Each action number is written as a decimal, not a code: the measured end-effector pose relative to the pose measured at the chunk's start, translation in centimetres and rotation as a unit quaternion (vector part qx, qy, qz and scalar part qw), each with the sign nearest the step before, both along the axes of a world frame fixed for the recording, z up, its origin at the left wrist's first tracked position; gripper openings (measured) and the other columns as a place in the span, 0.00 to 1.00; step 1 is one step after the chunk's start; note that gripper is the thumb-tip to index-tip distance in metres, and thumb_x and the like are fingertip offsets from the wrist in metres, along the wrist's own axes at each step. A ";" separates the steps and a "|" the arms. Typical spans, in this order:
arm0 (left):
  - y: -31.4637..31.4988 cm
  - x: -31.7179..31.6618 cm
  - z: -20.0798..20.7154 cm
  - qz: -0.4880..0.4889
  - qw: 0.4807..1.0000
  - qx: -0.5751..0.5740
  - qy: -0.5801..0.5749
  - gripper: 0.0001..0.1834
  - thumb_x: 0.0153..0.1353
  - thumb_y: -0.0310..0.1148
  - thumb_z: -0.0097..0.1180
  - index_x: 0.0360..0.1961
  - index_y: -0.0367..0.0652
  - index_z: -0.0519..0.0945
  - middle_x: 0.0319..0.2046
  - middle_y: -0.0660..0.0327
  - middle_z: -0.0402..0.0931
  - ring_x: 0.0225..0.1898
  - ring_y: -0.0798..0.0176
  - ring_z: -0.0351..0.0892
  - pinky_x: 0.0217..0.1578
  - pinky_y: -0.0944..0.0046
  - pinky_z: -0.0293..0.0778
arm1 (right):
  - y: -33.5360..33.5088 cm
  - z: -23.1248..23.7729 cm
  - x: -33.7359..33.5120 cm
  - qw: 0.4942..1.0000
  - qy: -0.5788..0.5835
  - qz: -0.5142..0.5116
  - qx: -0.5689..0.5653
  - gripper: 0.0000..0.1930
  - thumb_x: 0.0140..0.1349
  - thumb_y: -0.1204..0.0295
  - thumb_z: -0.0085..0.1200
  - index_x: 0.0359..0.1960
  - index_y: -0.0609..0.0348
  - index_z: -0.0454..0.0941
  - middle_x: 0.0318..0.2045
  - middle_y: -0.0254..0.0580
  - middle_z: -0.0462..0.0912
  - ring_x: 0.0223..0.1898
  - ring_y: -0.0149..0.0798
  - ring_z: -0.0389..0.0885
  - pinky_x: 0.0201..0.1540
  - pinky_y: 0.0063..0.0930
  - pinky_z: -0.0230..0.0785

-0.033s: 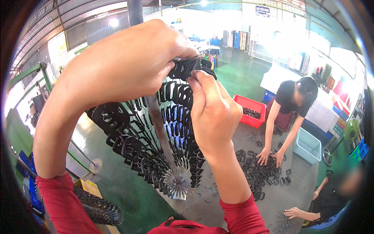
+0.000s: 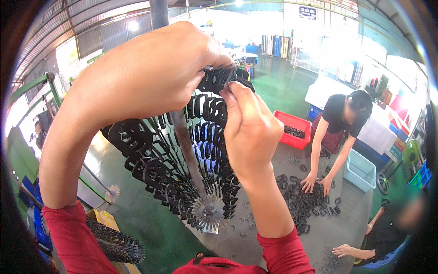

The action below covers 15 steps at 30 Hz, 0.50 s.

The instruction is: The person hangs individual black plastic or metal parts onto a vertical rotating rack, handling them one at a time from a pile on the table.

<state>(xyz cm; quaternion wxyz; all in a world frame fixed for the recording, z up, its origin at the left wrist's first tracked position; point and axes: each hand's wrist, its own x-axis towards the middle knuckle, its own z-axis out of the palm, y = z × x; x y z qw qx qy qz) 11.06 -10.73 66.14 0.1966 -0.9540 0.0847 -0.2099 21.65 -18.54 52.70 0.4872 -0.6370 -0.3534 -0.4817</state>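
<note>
Green floor (image 2: 283,82) shines between one and two o'clock, and a ribbed roof (image 2: 96,18) slopes at eleven. At four o'clock, a grey table (image 2: 340,226) bears a heap of black loops (image 2: 299,201) under a co-worker's hands (image 2: 309,184); a red crate (image 2: 289,140) stands at three. Near twelve, above a metal pole (image 2: 185,141), is a row of black pieces (image 2: 214,81). The person's right hand (image 2: 253,123) pinches its right end; the left hand (image 2: 182,64) bends over it, fingertips hidden, so its grip cannot be told.
</note>
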 end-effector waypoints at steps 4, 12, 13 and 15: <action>0.0 -0.3 0.0 -0.018 1.000 0.007 -0.011 0.18 0.49 0.19 0.50 0.44 0.37 0.77 0.43 0.50 0.76 0.46 0.46 0.74 0.48 0.54 0.69 | -0.6 0.4 1.1 0.904 0.132 0.394 0.099 0.05 0.55 0.78 0.56 0.34 0.61 0.80 0.28 0.38 0.82 0.22 0.26 0.77 0.24 0.17 0.69; -0.4 -0.5 0.1 -0.032 0.999 -0.010 0.004 0.18 0.47 0.17 0.48 0.42 0.35 0.77 0.41 0.49 0.76 0.44 0.44 0.74 0.46 0.54 0.70 | -3.0 0.9 3.2 0.757 0.201 0.621 0.023 0.07 0.57 0.77 0.56 0.36 0.65 0.80 0.29 0.38 0.82 0.24 0.23 0.76 0.25 0.16 0.71; -0.6 -0.4 0.2 -0.040 0.999 -0.005 0.004 0.19 0.46 0.16 0.48 0.42 0.35 0.77 0.41 0.48 0.76 0.44 0.44 0.74 0.46 0.54 0.70 | -3.3 0.9 3.0 0.759 0.203 0.619 0.023 0.07 0.57 0.77 0.56 0.36 0.65 0.80 0.29 0.38 0.82 0.24 0.23 0.76 0.25 0.16 0.71; -0.6 -0.3 0.0 -0.044 0.999 0.002 0.003 0.19 0.46 0.16 0.48 0.42 0.35 0.77 0.41 0.48 0.76 0.44 0.44 0.74 0.46 0.55 0.70 | -3.3 0.9 2.4 0.793 0.201 0.575 0.032 0.07 0.58 0.76 0.55 0.36 0.66 0.80 0.29 0.39 0.82 0.25 0.24 0.76 0.25 0.16 0.72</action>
